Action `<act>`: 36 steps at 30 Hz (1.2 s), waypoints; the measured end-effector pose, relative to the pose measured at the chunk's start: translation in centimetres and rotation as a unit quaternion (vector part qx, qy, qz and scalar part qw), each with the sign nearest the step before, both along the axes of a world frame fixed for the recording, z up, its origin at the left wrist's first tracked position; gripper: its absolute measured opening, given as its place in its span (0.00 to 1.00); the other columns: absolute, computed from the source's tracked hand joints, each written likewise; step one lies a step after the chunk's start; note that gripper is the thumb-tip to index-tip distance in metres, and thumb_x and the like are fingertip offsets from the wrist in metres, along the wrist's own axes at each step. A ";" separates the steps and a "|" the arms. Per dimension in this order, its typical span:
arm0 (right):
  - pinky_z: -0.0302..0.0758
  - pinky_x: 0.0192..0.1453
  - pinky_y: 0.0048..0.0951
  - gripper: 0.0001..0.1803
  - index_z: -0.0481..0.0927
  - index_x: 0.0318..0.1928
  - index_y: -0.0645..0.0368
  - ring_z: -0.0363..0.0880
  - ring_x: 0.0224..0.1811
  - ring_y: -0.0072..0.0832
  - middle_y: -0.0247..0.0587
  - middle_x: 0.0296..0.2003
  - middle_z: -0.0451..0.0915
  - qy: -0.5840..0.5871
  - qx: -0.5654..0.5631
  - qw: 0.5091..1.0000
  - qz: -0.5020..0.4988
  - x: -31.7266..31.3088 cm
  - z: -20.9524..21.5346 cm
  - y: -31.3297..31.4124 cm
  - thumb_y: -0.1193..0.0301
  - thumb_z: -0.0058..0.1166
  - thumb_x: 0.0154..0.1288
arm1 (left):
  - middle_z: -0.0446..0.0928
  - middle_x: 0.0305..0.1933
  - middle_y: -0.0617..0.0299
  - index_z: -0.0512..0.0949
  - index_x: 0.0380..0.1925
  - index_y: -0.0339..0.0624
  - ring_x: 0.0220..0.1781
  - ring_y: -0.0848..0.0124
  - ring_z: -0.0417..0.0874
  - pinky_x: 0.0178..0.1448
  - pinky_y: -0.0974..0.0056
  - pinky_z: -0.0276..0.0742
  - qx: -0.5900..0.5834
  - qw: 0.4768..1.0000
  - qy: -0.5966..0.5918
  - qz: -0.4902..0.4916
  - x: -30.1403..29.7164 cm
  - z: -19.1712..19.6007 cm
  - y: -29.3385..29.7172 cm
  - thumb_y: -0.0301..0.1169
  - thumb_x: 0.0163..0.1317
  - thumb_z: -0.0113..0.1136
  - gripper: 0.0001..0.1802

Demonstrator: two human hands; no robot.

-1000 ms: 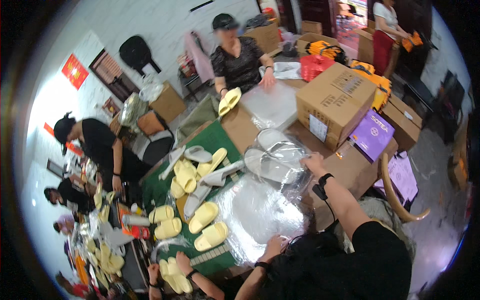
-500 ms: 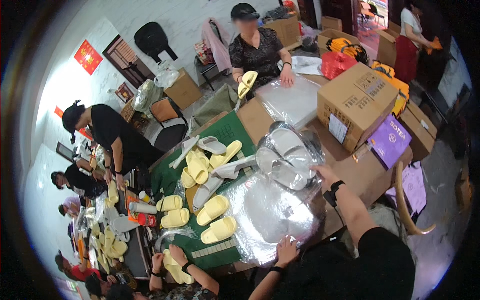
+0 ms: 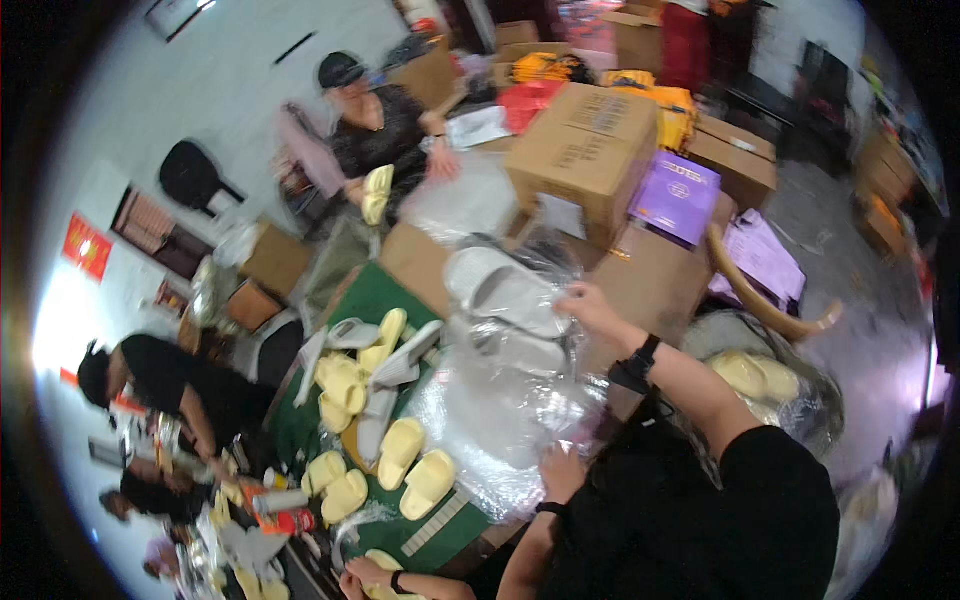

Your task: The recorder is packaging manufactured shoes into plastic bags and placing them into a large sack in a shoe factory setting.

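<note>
My right hand [image 3: 590,308] is closed on the edge of a clear plastic bag [image 3: 545,250]. Inside that bag is a pair of grey slippers [image 3: 510,292], held over the far part of a pile of clear plastic bags [image 3: 480,425]. On the near right edge of the pile rests my left hand [image 3: 562,472], fingers laid out on the plastic and slightly blurred. To the left, loose yellow slippers [image 3: 428,484] and grey slippers [image 3: 375,425] lie on a green mat [image 3: 440,535].
A large cardboard box [image 3: 585,150] and a purple box [image 3: 676,200] stand at the far right of the table. A co-worker [image 3: 375,130] across holds a yellow slipper [image 3: 376,195]. Another person's hands [image 3: 365,575] are at the near left. A bag of yellow slippers [image 3: 755,385] lies right.
The view has swung right, so the table sits further left in the picture. The bagged grey slippers have turned in my right hand. My left hand stays on the plastic pile.
</note>
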State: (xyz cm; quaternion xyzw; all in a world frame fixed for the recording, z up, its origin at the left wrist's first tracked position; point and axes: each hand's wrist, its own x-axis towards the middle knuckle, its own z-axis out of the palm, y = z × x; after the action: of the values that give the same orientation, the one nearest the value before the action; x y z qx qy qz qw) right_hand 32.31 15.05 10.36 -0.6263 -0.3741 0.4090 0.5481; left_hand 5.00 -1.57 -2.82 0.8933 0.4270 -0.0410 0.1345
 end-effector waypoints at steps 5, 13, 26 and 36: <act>0.67 0.36 0.24 0.16 0.76 0.34 0.64 0.69 0.32 0.22 0.34 0.28 0.74 0.125 -0.007 0.991 -0.052 -6.5 8.8 -7.2 0.67 0.59 0.47 | 0.57 0.61 0.38 0.64 0.56 0.46 0.63 0.44 0.57 0.61 0.37 0.49 -0.051 0.994 -0.085 0.054 -4.8 -5.4 0.5 0.49 0.54 0.48 0.31; 0.70 0.43 0.23 0.13 0.74 0.40 0.66 0.73 0.38 0.21 0.39 0.35 0.76 0.382 0.060 0.915 -0.115 -4.8 8.6 -24.4 0.71 0.51 0.54 | 0.69 0.49 0.40 0.69 0.47 0.32 0.51 0.47 0.69 0.49 0.44 0.67 -0.132 0.971 -0.174 -0.101 3.8 4.8 -1.5 0.42 0.58 0.51 0.24; 0.73 0.44 0.25 0.16 0.74 0.43 0.64 0.75 0.37 0.23 0.36 0.36 0.77 0.299 0.117 0.864 -0.388 -0.4 6.3 -42.9 0.75 0.53 0.51 | 0.75 0.39 0.41 0.75 0.39 0.35 0.40 0.53 0.77 0.42 0.53 0.72 -0.403 0.903 -0.146 -0.008 21.0 -1.2 -3.2 0.40 0.58 0.51 0.19; 0.66 0.47 0.25 0.17 0.74 0.36 0.62 0.69 0.44 0.23 0.34 0.38 0.73 -0.127 -0.131 0.888 -0.423 4.6 3.8 -55.9 0.68 0.61 0.45 | 0.67 0.52 0.46 0.60 0.52 0.33 0.47 0.50 0.73 0.39 0.43 0.74 -0.715 0.634 -0.201 0.217 23.0 2.1 -4.9 0.38 0.67 0.33 0.21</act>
State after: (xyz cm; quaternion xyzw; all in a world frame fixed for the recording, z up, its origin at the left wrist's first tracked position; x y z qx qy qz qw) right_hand 36.92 -40.89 14.21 -0.8379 -0.0830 0.1005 0.5301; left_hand 28.01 -6.45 -0.68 0.3862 0.4079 -0.1227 0.8181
